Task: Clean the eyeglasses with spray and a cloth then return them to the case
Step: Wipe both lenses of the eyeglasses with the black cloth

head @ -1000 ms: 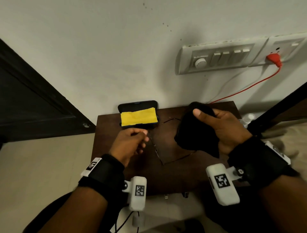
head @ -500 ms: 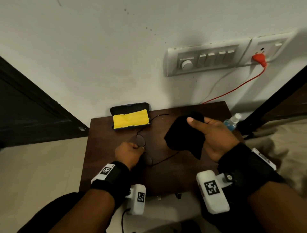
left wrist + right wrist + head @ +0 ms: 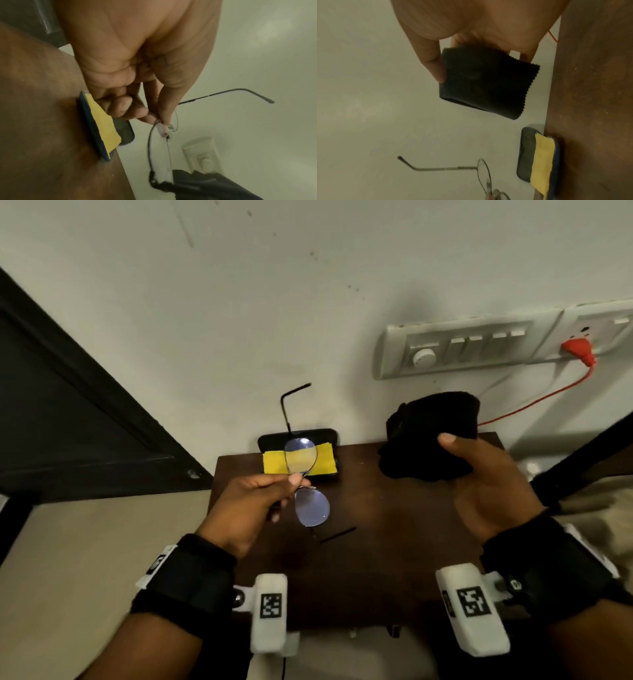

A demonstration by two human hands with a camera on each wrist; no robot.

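My left hand (image 3: 260, 494) pinches the thin-framed eyeglasses (image 3: 310, 506) at the bridge between thumb and forefinger and holds them in the air above the brown table (image 3: 394, 542). One lens stands up, the other hangs down, and both temples are unfolded. In the left wrist view the fingertips (image 3: 163, 119) clamp the bridge of the eyeglasses (image 3: 159, 142). My right hand (image 3: 479, 484) grips a folded black cloth (image 3: 428, 436), raised to the right of the glasses; the cloth (image 3: 486, 83) sits between thumb and fingers. The open dark case (image 3: 329, 436) with a yellow cloth (image 3: 329, 463) inside lies at the table's back edge.
A small spray bottle (image 3: 531, 469) shows blurred past my right hand at the table's right edge. A white switch panel (image 3: 462, 350) with a red plug and cable (image 3: 579, 354) is on the wall. A dark door frame (image 3: 68, 405) stands left. The table is small with floor on both sides.
My left hand has lifted the eyeglasses off the table and turned them upright. My right hand has raised the black cloth higher and farther right.
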